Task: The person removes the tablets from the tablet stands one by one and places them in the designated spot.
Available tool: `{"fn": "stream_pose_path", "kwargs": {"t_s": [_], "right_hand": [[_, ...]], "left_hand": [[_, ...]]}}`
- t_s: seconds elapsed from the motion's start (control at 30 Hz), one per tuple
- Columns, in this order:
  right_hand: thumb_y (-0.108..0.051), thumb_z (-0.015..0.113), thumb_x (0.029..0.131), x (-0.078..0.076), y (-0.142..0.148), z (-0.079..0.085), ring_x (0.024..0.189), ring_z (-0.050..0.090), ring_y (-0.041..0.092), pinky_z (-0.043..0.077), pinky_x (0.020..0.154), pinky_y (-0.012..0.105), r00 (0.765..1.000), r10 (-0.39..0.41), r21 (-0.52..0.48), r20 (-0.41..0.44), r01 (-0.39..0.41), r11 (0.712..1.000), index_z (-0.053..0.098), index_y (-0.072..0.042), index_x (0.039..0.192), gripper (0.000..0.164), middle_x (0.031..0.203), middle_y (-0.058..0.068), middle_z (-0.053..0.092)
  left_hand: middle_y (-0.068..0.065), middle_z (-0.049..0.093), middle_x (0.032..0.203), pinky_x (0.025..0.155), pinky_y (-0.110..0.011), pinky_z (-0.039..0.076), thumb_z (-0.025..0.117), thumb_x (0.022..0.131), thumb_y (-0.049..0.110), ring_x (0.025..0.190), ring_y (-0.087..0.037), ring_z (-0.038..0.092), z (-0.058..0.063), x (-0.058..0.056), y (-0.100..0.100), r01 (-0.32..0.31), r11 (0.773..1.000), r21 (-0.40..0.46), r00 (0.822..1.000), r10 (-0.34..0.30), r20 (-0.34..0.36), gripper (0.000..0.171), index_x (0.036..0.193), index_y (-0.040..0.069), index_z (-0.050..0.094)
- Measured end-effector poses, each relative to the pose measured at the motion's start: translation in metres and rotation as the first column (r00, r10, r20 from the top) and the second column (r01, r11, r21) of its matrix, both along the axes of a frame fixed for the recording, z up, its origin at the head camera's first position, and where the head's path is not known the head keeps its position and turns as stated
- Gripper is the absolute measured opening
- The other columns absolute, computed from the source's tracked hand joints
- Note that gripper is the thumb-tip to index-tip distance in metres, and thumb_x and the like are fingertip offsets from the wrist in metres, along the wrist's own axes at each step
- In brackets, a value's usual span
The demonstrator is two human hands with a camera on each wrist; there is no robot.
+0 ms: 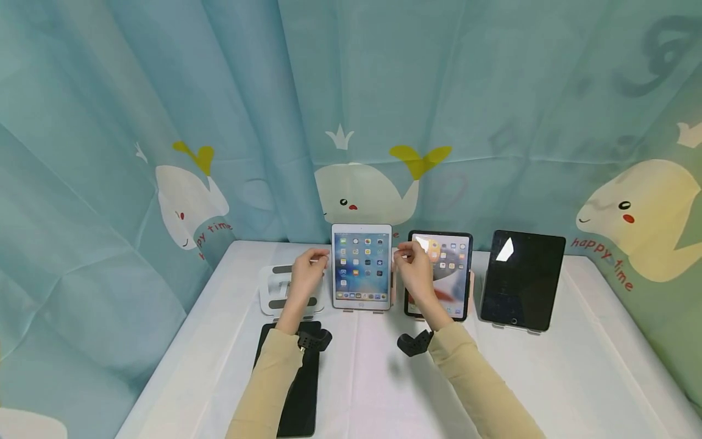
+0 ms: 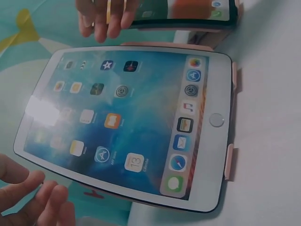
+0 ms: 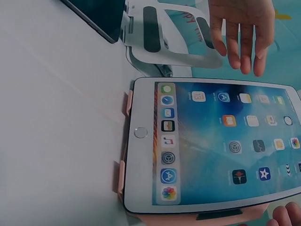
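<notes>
A white-framed tablet (image 1: 362, 268) stands tilted back on a pink stand (image 3: 188, 219), its screen lit with app icons. My left hand (image 1: 308, 274) hovers beside its left edge, fingers loosely extended; the right wrist view shows that hand (image 3: 242, 35) with a gap between fingers and tablet. On the other side, my right hand (image 1: 415, 271) is held near the right edge, in front of a black-framed tablet (image 1: 455, 286). The left wrist view shows the right hand's fingers (image 2: 113, 28) apart from the white tablet. Neither hand visibly holds anything.
Left of the white tablet is a white stand (image 1: 265, 289) with dark pads. A black tablet (image 1: 301, 396) lies flat under the left forearm. At the right, a dark-screened tablet (image 1: 523, 286) leans on a stand. A whale-print curtain (image 1: 362, 91) hangs behind the white table (image 1: 373, 378).
</notes>
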State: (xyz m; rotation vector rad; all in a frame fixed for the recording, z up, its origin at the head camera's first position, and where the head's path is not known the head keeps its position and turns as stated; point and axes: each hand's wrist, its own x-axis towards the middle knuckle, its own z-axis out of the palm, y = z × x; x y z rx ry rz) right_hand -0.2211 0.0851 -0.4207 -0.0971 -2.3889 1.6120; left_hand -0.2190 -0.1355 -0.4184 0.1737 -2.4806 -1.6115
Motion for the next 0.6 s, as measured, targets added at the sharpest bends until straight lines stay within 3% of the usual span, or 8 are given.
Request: {"fn": "stream_pose_path", "kwargs": {"t_s": [0.23, 0.6], "right_hand": [[-0.013, 0.058, 0.093, -0.004, -0.001, 0.004, 0.093, 0.061, 0.028, 0.047, 0.07, 0.028, 0.999, 0.005, 0.044, 0.034, -0.006, 0.999, 0.06, -0.005, 0.12, 0.027, 0.108, 0.017, 0.067], [-0.014, 0.056, 0.094, -0.015, -0.007, 0.008, 0.108, 0.061, 0.033, 0.05, 0.089, 0.044, 0.998, 0.027, 0.034, 0.06, -0.029, 0.999, 0.056, -0.006, 0.128, 0.035, 0.118, 0.017, 0.063]], "left_hand": [[-0.018, 0.065, 0.105, 0.069, -0.028, 0.054, 0.051, 0.095, 0.01, 0.087, -0.029, 0.063, 0.004, -0.004, 0.001, -0.005, 1.0, 0.008, 1.0, 0.005, -0.01, 0.026, 0.115, 0.003, 0.066], [-0.019, 0.065, 0.108, 0.073, -0.03, 0.054, 0.052, 0.094, 0.011, 0.095, -0.03, 0.065, 0.009, -0.017, 0.009, -0.027, 0.999, 0.018, 0.999, 0.027, -0.016, 0.028, 0.119, 0.002, 0.064]]}}
